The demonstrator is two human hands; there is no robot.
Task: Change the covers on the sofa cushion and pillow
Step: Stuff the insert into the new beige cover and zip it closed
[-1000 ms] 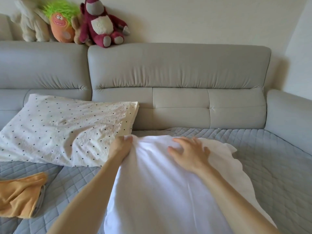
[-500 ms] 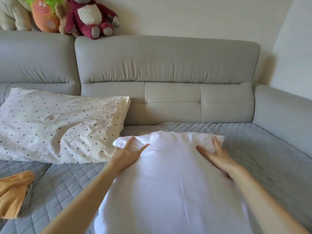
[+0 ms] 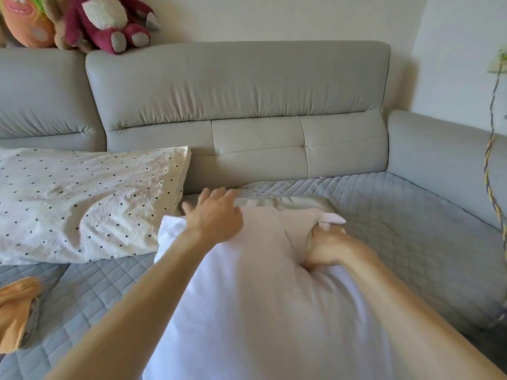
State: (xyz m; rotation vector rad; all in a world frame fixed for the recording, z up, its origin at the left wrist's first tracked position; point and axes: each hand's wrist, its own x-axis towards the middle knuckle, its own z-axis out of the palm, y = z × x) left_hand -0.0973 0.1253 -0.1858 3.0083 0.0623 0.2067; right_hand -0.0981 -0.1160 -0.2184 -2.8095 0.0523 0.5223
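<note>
White pillow (image 3: 260, 311) fabric is bunched in the right hand (image 3: 326, 249), fingers curled round its far corner; the left hand (image 3: 215, 219) lies flat, fingers spread, on its far edge. It runs from centre to 6 o'clock on the quilted seat (image 3: 397, 220); dotted pillow (image 3: 82, 204) at 9 o'clock, orange cloth (image 3: 16, 316) at 8

The white pillow (image 3: 247, 297) is smooth matt cloth, the dotted pillow (image 3: 82, 204) crinkled cloth. The sofa (image 3: 238, 86) looks smooth and leather-like, and its seat cover (image 3: 397, 215) is quilted fabric.
</note>
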